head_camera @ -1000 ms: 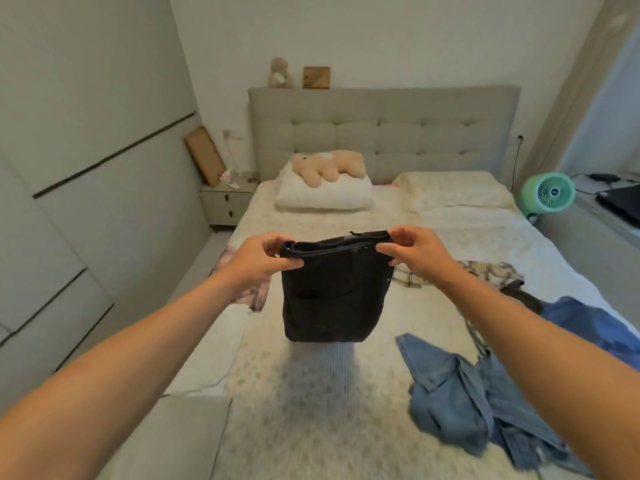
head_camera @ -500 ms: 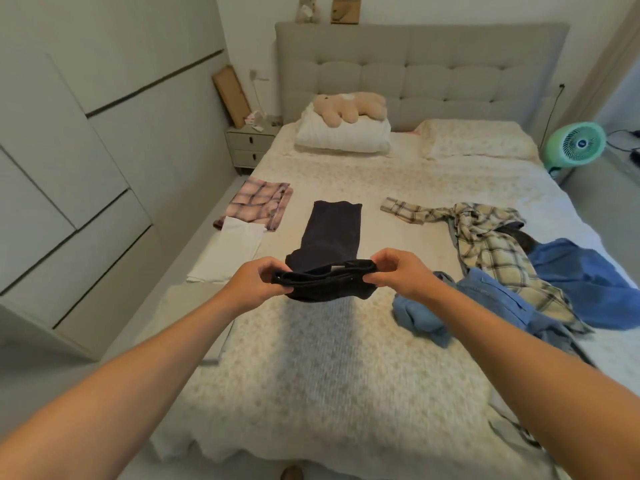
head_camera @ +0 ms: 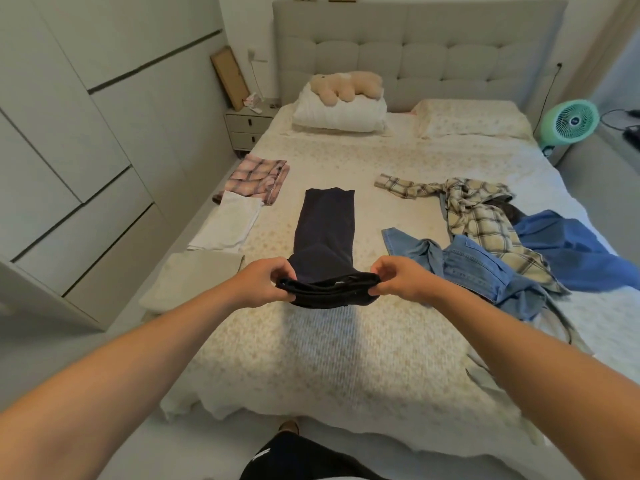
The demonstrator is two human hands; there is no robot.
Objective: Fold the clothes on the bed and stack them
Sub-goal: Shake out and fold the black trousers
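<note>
Dark fabric, a pair of dark trousers [head_camera: 325,230], lies lengthwise on the bed [head_camera: 311,358], its far end flat beyond the hands and its near end lifted. The left hand [head_camera: 265,282] pinches the left corner of the near edge between thumb and curled fingers; the right hand [head_camera: 398,278] pinches the right corner likewise, so the edge hangs taut between them, just above the cover. The step in hand appears to be a lengthwise fold: the near edge is best carried forward, level, and laid square on the far edge, both corners released together, then the crease smoothed flat. Uneven travel of either hand would skew the fold. To the left of the left hand lie folded pieces: a white garment [head_camera: 230,223] and, beyond it, a pink plaid garment [head_camera: 258,180]. To the right of the right hand sit unfolded items, namely denim jeans [head_camera: 474,268], a checked shirt [head_camera: 481,216] and a blue garment [head_camera: 571,251], touching one another in a loose heap.
</note>
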